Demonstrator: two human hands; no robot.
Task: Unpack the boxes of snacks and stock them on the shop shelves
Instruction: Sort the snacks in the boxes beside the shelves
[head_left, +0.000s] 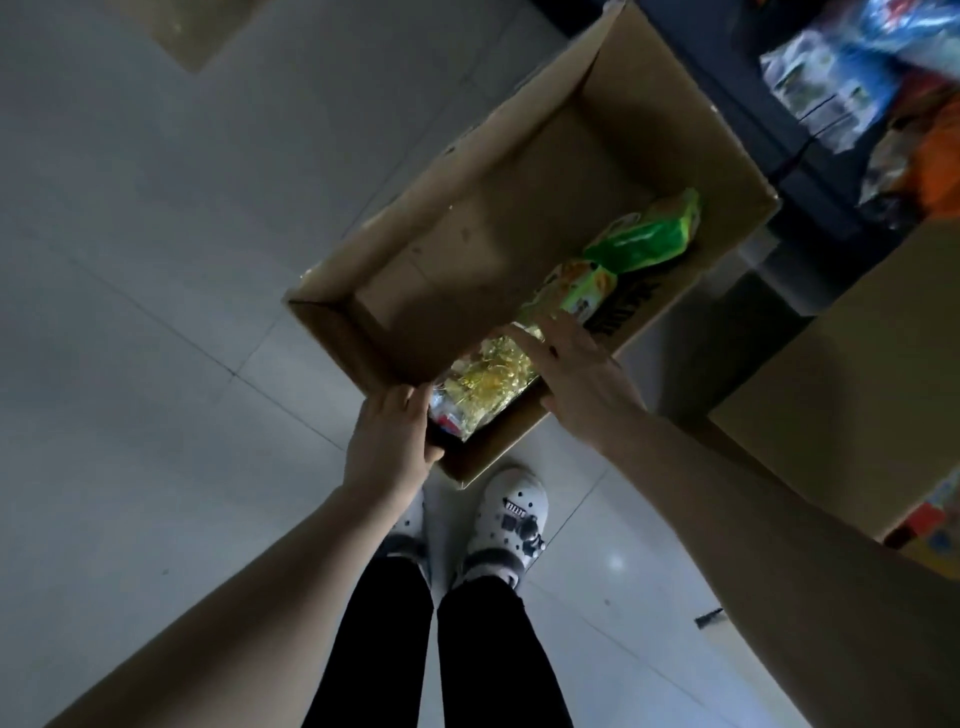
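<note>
An open cardboard box (467, 218) sits tilted above the tiled floor in front of my feet. Along its right inner side lie a green snack packet (647, 236), a green-and-orange packet (582, 286) and a yellow foil packet (485, 384). My left hand (389, 441) grips the box's near corner, thumb outside and fingers over the rim next to the yellow packet. My right hand (576, 374) grips the near right wall, its fingers reaching inside and touching the packets.
A second brown box (852, 395) stands at the right with colourful packs at its lower corner. Shelves with blue, white and orange snack bags (883, 93) are at the top right. Flattened cardboard (197, 31) lies on the floor at the top left.
</note>
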